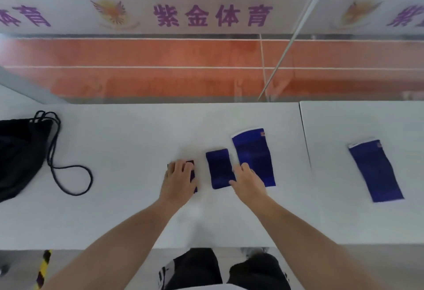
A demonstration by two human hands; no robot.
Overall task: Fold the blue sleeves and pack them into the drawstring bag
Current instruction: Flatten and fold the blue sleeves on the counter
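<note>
Dark trouser legs (220, 269) at the near edge, both bare forearms reaching out over the white bench (128, 143).

Left hand (179, 180): palm down, fingers spread flat, pressing on a small folded blue sleeve (192, 174); only a dark strip of it shows at the hand's right edge. Not gripping, just resting flat.

Right hand (249, 182): open, fingers loosely spread, lying across the gap between two other sleeves. Thumb side touches the near right corner of a second folded sleeve (219, 168), which lies flat just right of the left hand. Fingertips rest on the near part of a long unfolded sleeve (252, 152), white trim at its far end, a small reddish tag near the far right corner. Nothing pinched in this hand as far as can be seen.

Fourth sleeve (376, 170): unfolded, slanted, well apart to the right, on a neighbouring bench top (367, 120) past a narrow seam.

Black drawstring bag (20, 152): slumped at the far left edge of the bench, partly out of frame, well apart from the sleeves. Its black cord (68, 179) loops out to the right across the surface. Whether the bag mouth is open cannot be told.
</note>
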